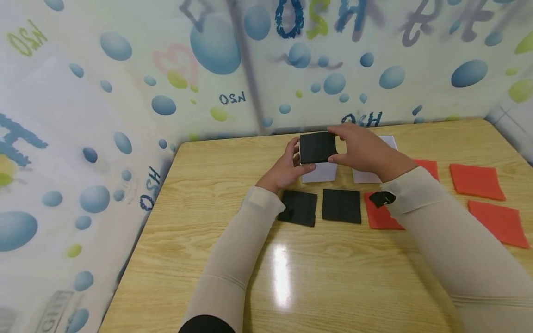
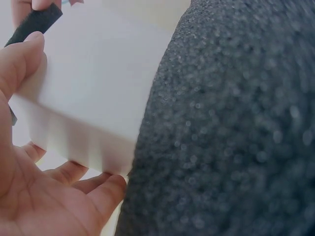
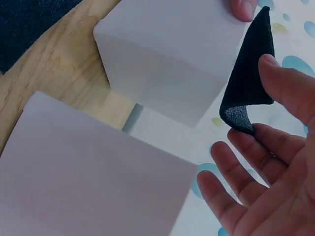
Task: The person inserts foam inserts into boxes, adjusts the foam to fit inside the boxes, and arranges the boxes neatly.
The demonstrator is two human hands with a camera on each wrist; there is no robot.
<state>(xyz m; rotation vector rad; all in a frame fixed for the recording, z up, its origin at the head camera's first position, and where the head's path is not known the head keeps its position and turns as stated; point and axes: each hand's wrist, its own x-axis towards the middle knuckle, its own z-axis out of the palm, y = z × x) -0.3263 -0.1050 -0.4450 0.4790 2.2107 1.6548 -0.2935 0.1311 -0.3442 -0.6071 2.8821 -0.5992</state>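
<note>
In the head view my left hand (image 1: 285, 167) grips the left side of a white box (image 2: 103, 64), thumb low, other fingers beyond it. My right hand (image 1: 361, 149) pinches the right edge of a black foam square (image 1: 318, 147) at that box. In the right wrist view the pinched foam square (image 3: 252, 73) bends at its lower corner, while the remaining right fingers are spread. How much of it touches the box is unclear. A second white box (image 3: 98, 172) stands beside the first, partly behind my right hand in the head view.
Two black foam squares, one on the left (image 1: 298, 208) and one on the right (image 1: 341, 206), lie on the wooden table (image 1: 187, 231). Several red squares (image 1: 476, 181) lie to the right, some partly under my right arm. A patterned wall (image 1: 266, 69) stands behind the table.
</note>
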